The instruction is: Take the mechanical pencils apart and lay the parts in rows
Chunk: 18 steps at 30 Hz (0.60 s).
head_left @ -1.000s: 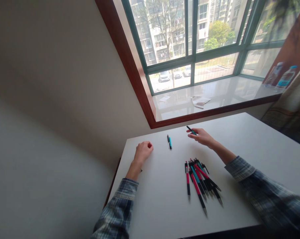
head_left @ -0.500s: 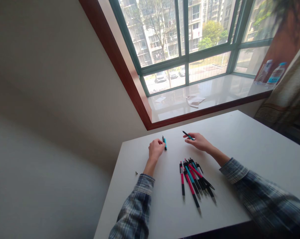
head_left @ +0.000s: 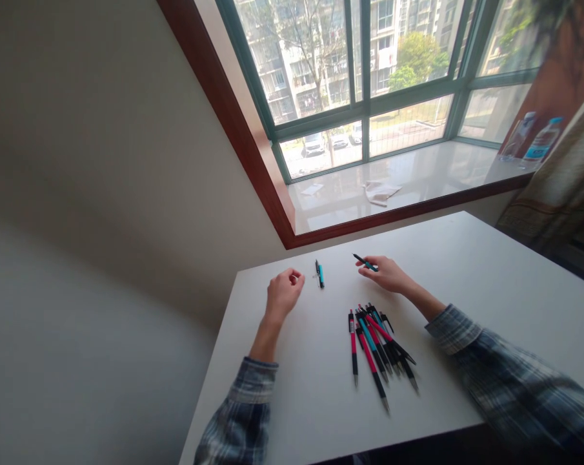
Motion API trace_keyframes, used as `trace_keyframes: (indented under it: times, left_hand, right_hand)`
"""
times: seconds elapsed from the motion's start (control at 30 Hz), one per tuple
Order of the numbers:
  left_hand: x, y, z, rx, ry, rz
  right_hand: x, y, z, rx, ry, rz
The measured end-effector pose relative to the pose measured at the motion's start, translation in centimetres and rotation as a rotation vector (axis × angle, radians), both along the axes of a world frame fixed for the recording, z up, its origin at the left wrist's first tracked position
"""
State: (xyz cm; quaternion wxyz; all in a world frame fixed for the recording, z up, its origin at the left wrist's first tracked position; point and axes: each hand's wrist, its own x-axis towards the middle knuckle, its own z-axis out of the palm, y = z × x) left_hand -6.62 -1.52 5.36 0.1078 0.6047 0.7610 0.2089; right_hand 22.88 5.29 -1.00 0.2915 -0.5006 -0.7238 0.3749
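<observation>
My right hand (head_left: 389, 276) rests on the white table (head_left: 490, 271) and pinches a dark pen with a teal grip (head_left: 364, 261), its tip pointing up and left. My left hand (head_left: 282, 294) lies to the left with its fingers curled and fingertips pinched together; whatever is in them is too small to make out. Between my hands, a short teal and black pen part (head_left: 319, 273) lies on the table, just right of my left fingertips and apart from them. A pile of several red, teal and black pens (head_left: 376, 342) lies below my right hand.
The table's left edge (head_left: 214, 381) drops off beside a plain wall. Behind the table runs a red-framed window sill (head_left: 417, 177) with a crumpled cloth (head_left: 379, 192) and two bottles (head_left: 538, 139) at the far right. A curtain (head_left: 557, 187) hangs on the right.
My left hand reached right to the teal pen part, then drew back left with its fingertips pinched. My right hand kept hold of its pen and barely moved.
</observation>
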Motion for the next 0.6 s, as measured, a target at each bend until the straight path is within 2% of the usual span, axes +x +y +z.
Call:
trace_keyframes:
  times: [0.13,0.2,0.3,0.43,0.6]
  left_hand:
    - [-4.8,-3.6,2.0,0.085,0.002,0.007]
    - [-7.0,-5.4,2.0,0.075,0.006,0.013]
    - [-9.0,-7.4,1.0,0.042,0.009,0.012]
    - [-8.3,-7.6,-0.3,0.042,0.039,-0.045]
    - [-3.9,-4.2,-1.3,-0.018,-0.004,-0.106]
  right_hand:
    - [-0.1,-0.6,0.4,0.040,-0.041,0.005]
    - [-0.2,-0.6,0.3,0.063,-0.052,0.002]
    - [-0.2,-0.5,0.0,0.084,-0.059,0.007]
    - [-0.3,-0.5,-0.4,0.097,-0.073,0.023]
    - [-0.2,-0.6,-0.4,0.116,-0.112,0.020]
